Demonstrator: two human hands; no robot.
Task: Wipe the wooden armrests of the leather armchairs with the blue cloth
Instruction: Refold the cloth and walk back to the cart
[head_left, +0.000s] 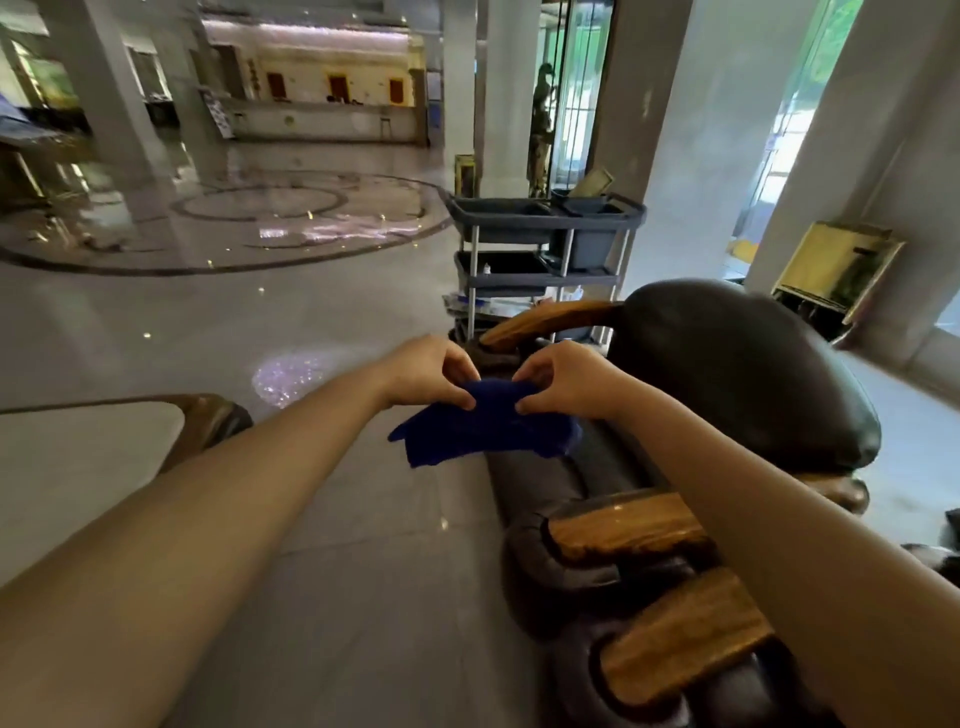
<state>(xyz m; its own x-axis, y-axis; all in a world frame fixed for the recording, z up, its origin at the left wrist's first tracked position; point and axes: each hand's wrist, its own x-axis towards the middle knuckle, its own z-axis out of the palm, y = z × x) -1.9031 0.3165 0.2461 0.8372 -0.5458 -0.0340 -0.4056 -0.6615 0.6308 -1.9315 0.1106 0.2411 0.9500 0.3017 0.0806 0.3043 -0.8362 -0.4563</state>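
Both my hands hold a blue cloth (485, 426) stretched out in front of me, above the seat's front edge. My left hand (431, 371) pinches its upper left edge and my right hand (563, 379) pinches the upper right edge. The cloth hangs loosely below my fingers. A dark leather armchair (737, 364) stands at the right. Its far wooden armrest (545, 317) shows beyond my hands. Two near wooden armrests (623, 522) (680, 631) lie at lower right, below my right forearm. Neither hand touches an armrest.
A grey cleaning cart (545, 244) with bins stands just beyond the far armrest. A low table's corner (93, 431) sits at the left. Glossy lobby floor (260, 322) spreads ahead and left. White pillars and a gold sign stand (836, 270) line the right.
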